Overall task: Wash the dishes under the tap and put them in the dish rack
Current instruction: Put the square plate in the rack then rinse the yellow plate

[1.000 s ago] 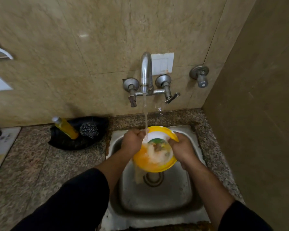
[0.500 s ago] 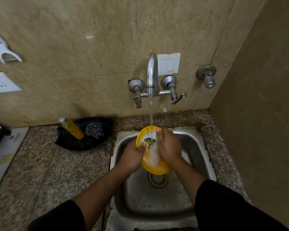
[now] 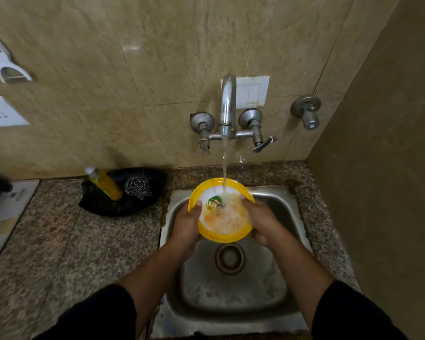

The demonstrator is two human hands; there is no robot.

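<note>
We are rinsing: our left hand (image 3: 185, 225) and right hand (image 3: 263, 222) each grip a rim of the sudsy yellow plate (image 3: 227, 217), over the sink (image 3: 231, 290) under the running tap (image 3: 227, 104). Next, we judge, it needs tilting to shed the foam; no rack shows.

Plate (image 3: 231, 222): yellow rim, white centre; I make out a green-and-orange print. Countertop (image 3: 84, 253): speckled brown-grey granite. Wall tiles (image 3: 157, 57): beige, faintly marbled. Dish-soap bottle (image 3: 106, 182): yellow, white cap. Scouring pad (image 3: 137, 188): silver wire. Sink (image 3: 231, 290) and tap (image 3: 227, 104): dull grey steel. Sleeves (image 3: 96, 315): black.
</note>
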